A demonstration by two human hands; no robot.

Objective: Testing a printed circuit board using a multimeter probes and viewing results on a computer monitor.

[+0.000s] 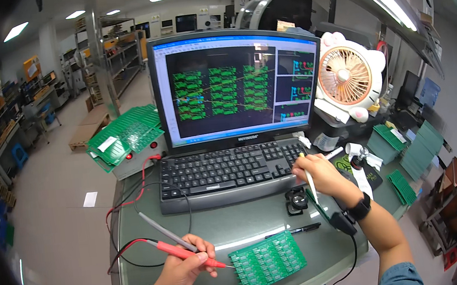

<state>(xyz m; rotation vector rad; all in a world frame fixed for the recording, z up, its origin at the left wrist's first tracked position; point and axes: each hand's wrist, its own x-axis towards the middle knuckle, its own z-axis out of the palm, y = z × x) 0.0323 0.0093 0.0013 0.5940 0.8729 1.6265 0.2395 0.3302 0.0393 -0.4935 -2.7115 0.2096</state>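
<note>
My left hand is closed around a red test probe, whose metal tip is at the left edge of a green circuit board panel. A grey test probe also sits in that hand, slanting up to the left; its tip is hidden. The panel lies on the table with rows of repeated small circuits. My right hand is over the right end of the black keyboard, curled around a slim white stick-like tool with a yellowish upper end.
A monitor showing green board layouts stands behind the keyboard. Green boards are stacked on a box at left. A cat-shaped fan is at right. A black pen and dark round device lie near the panel. Cables trail leftward.
</note>
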